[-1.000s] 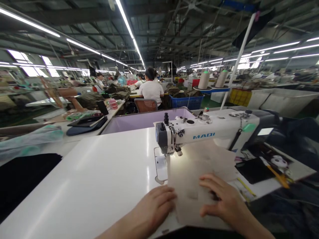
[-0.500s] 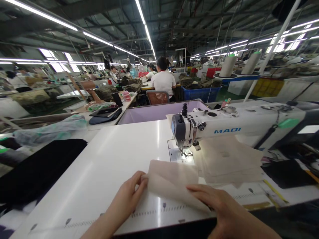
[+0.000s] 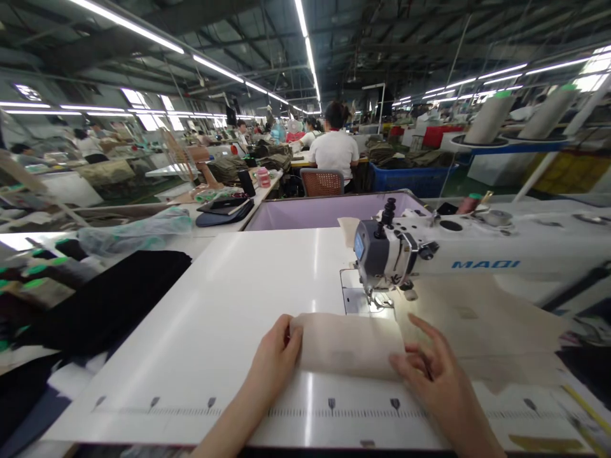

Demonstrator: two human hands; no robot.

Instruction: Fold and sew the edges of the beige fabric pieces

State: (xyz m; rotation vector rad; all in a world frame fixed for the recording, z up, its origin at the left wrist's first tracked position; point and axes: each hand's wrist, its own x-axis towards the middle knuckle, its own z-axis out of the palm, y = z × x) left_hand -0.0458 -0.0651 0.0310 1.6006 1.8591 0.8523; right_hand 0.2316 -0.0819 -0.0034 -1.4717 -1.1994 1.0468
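Note:
A beige piece of fabric [image 3: 351, 346], folded over, lies on the white sewing table just in front of the sewing machine's needle and presser foot [image 3: 380, 299]. My left hand [image 3: 279, 350] pinches its left edge between thumb and fingers. At the fabric's right end my right hand [image 3: 432, 369] grips the edge between thumb and bent fingers, its index finger stretched out toward the machine. More beige fabric pieces [image 3: 487, 331] lie under the arm of the white sewing machine [image 3: 482, 245], to the right of my right hand.
Black cloth [image 3: 114, 299] lies along the table's left side. A lilac bin [image 3: 329, 213] stands behind the table. Two thread cones [image 3: 489, 121] stand at the back right. A co-worker in a white shirt [image 3: 334, 152] sits ahead, facing away. A ruler scale [image 3: 305, 413] runs along the front edge.
The fabric's near side now lies in an even fold instead of a slanting flap. My right hand has moved up to its right end. The view has shifted left.

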